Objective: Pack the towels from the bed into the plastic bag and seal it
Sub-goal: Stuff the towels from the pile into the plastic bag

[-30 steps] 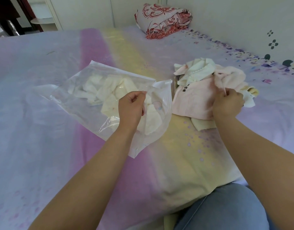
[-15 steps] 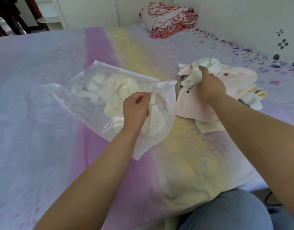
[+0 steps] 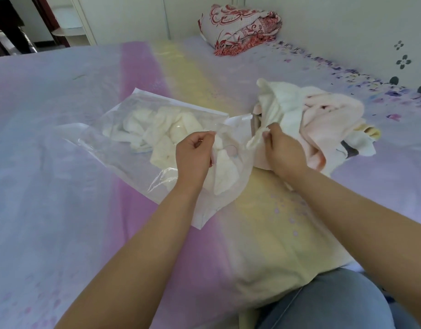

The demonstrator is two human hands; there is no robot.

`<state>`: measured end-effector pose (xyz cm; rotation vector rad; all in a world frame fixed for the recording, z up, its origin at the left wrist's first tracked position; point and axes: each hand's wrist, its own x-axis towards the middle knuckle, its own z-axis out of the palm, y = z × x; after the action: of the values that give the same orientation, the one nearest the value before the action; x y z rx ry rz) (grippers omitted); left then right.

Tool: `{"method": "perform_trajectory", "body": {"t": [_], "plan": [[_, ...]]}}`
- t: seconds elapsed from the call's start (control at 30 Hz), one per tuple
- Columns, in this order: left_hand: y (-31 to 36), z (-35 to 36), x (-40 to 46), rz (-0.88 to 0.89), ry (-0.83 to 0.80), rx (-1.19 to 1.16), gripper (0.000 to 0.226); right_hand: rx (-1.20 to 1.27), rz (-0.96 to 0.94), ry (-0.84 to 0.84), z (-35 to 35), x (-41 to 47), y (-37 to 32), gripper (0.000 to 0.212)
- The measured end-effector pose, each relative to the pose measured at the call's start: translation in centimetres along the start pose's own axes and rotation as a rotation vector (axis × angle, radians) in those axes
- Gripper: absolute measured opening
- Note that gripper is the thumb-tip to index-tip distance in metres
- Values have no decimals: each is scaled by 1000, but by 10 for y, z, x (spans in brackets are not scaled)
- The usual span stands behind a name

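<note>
- 2 hands are seen from the head view, over the bed [image 3: 62,162].
- Left hand [image 3: 195,155]: fingers pinched closed on the open edge of the plastic bag [image 3: 124,141], which lies flat with white towels inside.
- Right hand [image 3: 283,153]: clenched around a white towel [image 3: 278,110] drawn from the pile [image 3: 328,129] just beside the bag's mouth.

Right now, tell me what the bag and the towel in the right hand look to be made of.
Plastic bag: thin clear film, glossy; the towels inside show through and it wrinkles with highlights. White towel held by the right hand: soft, matte, fuzzy cloth, probably terry or fleece; it drapes limply.
</note>
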<state>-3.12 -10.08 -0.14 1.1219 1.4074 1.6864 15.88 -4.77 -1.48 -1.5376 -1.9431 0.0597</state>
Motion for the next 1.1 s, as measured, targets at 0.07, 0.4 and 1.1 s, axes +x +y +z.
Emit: {"method": "perform_trajectory", "body": {"t": [0.07, 0.4, 1.1], "plan": [[3, -2, 0, 13, 16, -11, 15, -58, 93, -224, -2, -24, -14, 27], [10, -8, -3, 46, 33, -43, 17, 342, 113, -299, -20, -30, -47, 63], [19, -23, -8, 98, 18, -21, 19, -137, -114, -653, -98, 5, -77, 39]]}}
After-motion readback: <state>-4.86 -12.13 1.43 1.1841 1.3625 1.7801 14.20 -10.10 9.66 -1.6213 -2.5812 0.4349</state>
